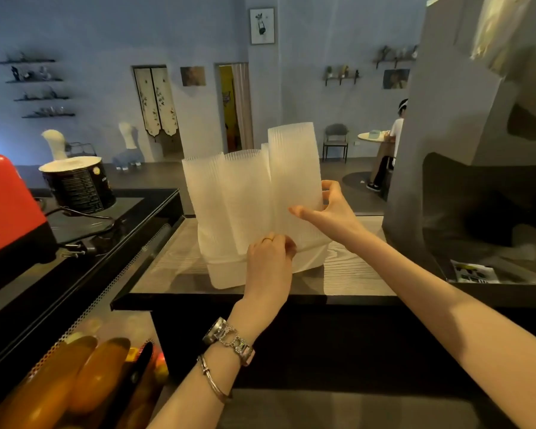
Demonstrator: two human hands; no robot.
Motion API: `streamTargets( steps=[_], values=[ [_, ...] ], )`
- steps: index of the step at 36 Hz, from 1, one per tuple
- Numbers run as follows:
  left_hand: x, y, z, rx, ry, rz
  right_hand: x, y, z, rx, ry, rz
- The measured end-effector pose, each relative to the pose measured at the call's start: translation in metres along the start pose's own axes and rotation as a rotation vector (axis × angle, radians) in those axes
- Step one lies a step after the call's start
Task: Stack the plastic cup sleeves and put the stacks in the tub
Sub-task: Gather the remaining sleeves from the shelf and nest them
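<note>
On the wood-grain counter in a blue-walled cafe room sits my white tub, sleeve stacks standing upright in it. My right hand pinches the tallest stack, thumb in front, fingers curled behind. Left hand curls on the tub's rim.

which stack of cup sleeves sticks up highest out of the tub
The rightmost stack, which the right hand holds; its top stands clearly above the two stacks left of it.
</note>
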State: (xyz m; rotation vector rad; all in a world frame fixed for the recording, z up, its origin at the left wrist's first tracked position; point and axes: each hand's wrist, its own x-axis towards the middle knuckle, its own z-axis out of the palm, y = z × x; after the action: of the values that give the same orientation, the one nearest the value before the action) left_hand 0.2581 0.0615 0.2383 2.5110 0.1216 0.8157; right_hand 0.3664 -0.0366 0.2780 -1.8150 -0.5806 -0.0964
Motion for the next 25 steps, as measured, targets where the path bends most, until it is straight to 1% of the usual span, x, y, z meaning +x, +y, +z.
streamTargets(
  steps=[3,9,12,15,17,21,25],
  values=[
    [-0.005,-0.001,-0.001,0.011,0.014,0.018,-0.003,0.001,0.005,0.013,-0.037,-0.005],
    [-0.007,-0.002,-0.004,0.020,0.025,0.055,-0.008,0.003,0.012,0.037,-0.026,-0.065],
    [-0.009,-0.002,-0.005,0.045,0.036,0.084,-0.010,0.002,0.015,0.076,-0.002,-0.104],
    [-0.010,-0.002,-0.003,0.101,0.035,0.101,-0.010,0.001,0.021,0.131,0.059,-0.118],
    [-0.011,-0.001,-0.002,0.138,0.038,0.101,-0.010,0.002,0.025,0.162,0.078,-0.106],
    [-0.013,-0.001,0.000,0.234,0.073,0.150,-0.008,-0.002,0.029,0.161,0.039,-0.073],
    [-0.011,-0.003,-0.002,0.224,0.031,0.153,-0.010,-0.003,0.035,0.244,0.072,0.017]
  ],
)
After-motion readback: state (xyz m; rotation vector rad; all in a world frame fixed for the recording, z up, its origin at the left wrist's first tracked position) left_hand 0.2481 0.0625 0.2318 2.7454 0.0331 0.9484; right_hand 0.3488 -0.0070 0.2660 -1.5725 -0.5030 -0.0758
